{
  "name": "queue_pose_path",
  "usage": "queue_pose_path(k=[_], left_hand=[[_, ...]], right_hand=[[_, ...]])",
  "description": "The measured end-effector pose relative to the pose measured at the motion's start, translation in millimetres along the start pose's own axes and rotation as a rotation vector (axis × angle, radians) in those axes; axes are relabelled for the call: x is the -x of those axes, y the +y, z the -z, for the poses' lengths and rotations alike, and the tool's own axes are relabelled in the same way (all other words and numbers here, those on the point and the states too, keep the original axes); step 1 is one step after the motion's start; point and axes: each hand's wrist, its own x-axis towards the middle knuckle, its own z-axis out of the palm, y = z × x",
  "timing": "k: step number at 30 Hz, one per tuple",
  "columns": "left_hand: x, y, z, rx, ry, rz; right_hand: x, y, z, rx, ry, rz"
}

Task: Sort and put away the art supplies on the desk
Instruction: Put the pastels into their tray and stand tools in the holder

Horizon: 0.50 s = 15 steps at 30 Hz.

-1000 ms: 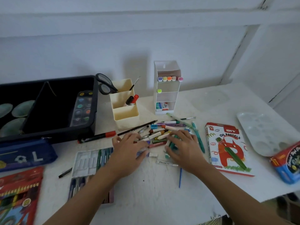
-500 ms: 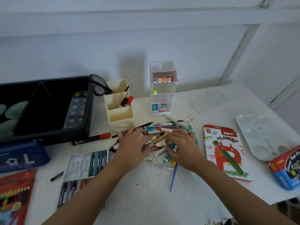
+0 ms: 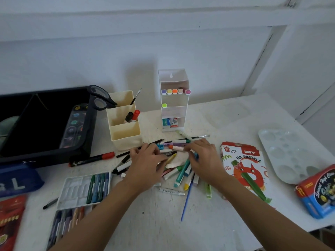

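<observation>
A loose pile of coloured markers and pastel sticks point(image 3: 180, 172) lies mid-counter on the white counter point(image 3: 163, 223), in front of a cream three-pocket pen holder point(image 3: 125, 133) and a clear tiered marker rack point(image 3: 174, 111). The left hand point(image 3: 145, 165) and the right hand point(image 3: 204, 160) lie palm-down on the pile with fingers bent. I cannot tell whether either grips a stick. Just right of the pile, a flat white box point(image 3: 244, 167) reads "DIY OIL PASTELS". A blue pouch point(image 3: 16, 182) at the left edge shows a white "L".
</observation>
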Motion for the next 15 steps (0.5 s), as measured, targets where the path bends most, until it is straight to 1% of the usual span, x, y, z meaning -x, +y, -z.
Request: queue_pose_path(k=[3, 6, 10, 12, 15], left_hand=[[-8.2, 9.1, -1.3, -0.053, -0.012, 0.051], [-14.8, 13.8, 1.5, -0.082, -0.043, 0.095], [-16.1, 19.1, 5.8, -0.092, -0.069, 0.111], [-10.6, 22.0, 8.5, -0.048, -0.024, 0.124], [2.3, 20.4, 12.6, 0.039, 0.098, 0.159]], right_hand=[[-8.5, -1.4, -2.9, 0.032, -0.036, 0.074], [-19.8, -4.0, -4.3, 0.122, -0.104, 0.133], [-29.3, -8.3, -6.6, 0.209, -0.162, 0.191], [-31.8, -9.9, -7.7, 0.227, -0.176, 0.196], [-33.7, -9.9, -8.4, 0.228, -0.186, 0.208]])
